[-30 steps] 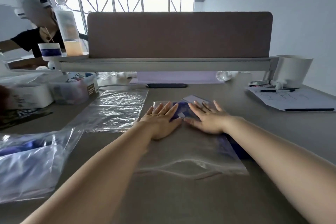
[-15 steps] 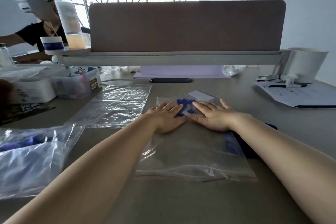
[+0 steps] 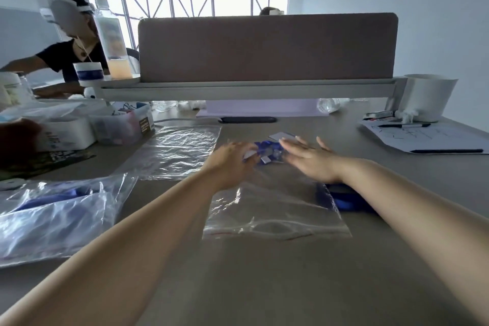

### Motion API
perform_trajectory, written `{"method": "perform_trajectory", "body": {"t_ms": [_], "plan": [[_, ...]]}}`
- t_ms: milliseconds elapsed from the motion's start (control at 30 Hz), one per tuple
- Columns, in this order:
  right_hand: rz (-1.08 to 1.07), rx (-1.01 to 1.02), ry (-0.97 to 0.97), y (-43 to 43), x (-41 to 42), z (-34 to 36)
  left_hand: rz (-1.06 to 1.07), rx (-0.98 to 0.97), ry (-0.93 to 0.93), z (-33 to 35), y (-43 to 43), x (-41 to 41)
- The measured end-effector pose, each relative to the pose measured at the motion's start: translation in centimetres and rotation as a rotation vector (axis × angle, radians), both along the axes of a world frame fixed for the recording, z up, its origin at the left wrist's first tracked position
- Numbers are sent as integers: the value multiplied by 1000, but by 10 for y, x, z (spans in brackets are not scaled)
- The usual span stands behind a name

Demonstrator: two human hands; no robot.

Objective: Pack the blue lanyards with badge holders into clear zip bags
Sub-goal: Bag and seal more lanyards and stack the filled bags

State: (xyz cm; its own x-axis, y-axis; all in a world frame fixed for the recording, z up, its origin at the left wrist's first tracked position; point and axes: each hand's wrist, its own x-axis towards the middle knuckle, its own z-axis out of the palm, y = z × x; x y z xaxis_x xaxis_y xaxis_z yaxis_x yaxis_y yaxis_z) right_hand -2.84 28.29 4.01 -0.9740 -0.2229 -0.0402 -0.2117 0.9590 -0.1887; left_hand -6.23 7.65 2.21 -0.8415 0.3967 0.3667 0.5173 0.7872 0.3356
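Two bare forearms reach forward over a grey-brown bench [image 3: 264,286] toward a clear zip bag [image 3: 275,209] lying flat in the middle, its zip edge nearest the viewer. At the bag's far end sits a bunched blue lanyard [image 3: 267,149] with a pale badge holder [image 3: 283,136]; whether the badge holder is fully inside the plastic cannot be told. The left hand [image 3: 230,159] rests on the far left part of the bag, blurred, its fingers curled around a small white piece by the lanyard. The right hand [image 3: 309,159] is spread wide and flat, holding nothing, just right of the lanyard. The zip looks wavy and not pressed shut, so sealing seems to be left. More blue strap [image 3: 349,201] lies beside the bag's right edge, under the right forearm. At near left, a large crumpled plastic bag [image 3: 53,217] holds something blue. An empty flat bag [image 3: 174,151] waits just left of the hands, so more packing appears to remain. A brown divider panel [image 3: 267,47] stands at the far edge.
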Motion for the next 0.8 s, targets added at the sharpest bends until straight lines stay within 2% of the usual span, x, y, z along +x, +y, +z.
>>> {"method": "perform_trajectory", "body": {"t_ms": [133, 233, 300, 500, 633, 700, 800], "plan": [[67, -20, -67, -13, 33, -12, -116, -207, -132, -15, -15, 33], [64, -34, -99, -15, 52, -19, -118, -336, -235, -19, -21, 51], [64, 32, -102, -16, 61, -24, -97, -401, -312, -20, -25, 59], [60, 113, -61, -16, 67, -30, -60, -483, -272, -22, -28, 68], [69, 16, 14, -14, 68, -32, -67, -278, -234, -22, -30, 70], [69, -153, 64, -11, 73, -28, -116, -35, -208, -18, -33, 72], [45, -457, 85, -5, 87, -17, -197, 310, -294, -6, -46, 81]]}}
